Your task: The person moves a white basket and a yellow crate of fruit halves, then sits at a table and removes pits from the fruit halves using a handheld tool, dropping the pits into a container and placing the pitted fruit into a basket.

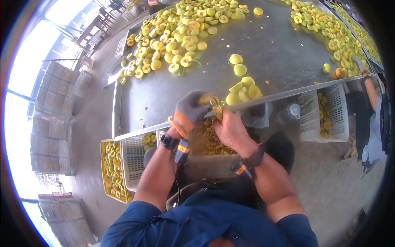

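Observation:
My left hand (pixel 191 109), in a grey and orange glove, is closed around a yellow-green peach half (pixel 205 99) at the table's near edge. Bare and closed, my right hand (pixel 231 129) grips a small tool with a curved, shiny loop (pixel 214 105), which touches or nearly touches the fruit. Its handle is mostly hidden in my fingers. Just beyond my right hand, a small group of peach halves (pixel 245 90) lies on the metal table (pixel 164 96). Below both hands, a crate holds brownish-yellow scraps (pixel 210 140).
A large heap of peach halves (pixel 181 37) covers the table's far left; another pile (pixel 329 33) lies right. Left of my legs stand a yellow crate (pixel 103 164) and a white crate (pixel 133 164). Another white crate (pixel 339 115) stands right, near a co-worker's arm (pixel 370 92).

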`<act>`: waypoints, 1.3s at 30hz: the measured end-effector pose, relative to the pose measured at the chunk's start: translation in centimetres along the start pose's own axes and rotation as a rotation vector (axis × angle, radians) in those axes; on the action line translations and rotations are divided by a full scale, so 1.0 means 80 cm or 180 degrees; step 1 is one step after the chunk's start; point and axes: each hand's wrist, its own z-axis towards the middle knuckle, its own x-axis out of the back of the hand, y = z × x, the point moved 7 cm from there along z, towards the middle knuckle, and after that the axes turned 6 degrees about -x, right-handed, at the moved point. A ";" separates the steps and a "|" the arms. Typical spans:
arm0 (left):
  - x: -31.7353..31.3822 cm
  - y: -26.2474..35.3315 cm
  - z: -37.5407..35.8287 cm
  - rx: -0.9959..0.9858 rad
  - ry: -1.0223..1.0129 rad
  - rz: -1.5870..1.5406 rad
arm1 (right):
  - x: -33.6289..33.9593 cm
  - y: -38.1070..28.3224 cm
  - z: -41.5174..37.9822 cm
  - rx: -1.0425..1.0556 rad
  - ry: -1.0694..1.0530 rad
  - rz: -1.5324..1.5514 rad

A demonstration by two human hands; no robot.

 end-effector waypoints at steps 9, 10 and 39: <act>0.012 0.018 -0.009 -0.0091 0.0024 0.0615 | -0.002 -0.011 -0.008 0.0046 -0.0187 -0.0406; 0.012 0.019 -0.009 -0.0171 0.0035 0.0701 | -0.003 -0.009 -0.007 -0.0002 -0.0202 -0.0372; 0.038 0.007 -0.029 -0.0043 0.0141 0.0509 | -0.061 -0.004 -0.022 -0.1111 -0.2222 0.2395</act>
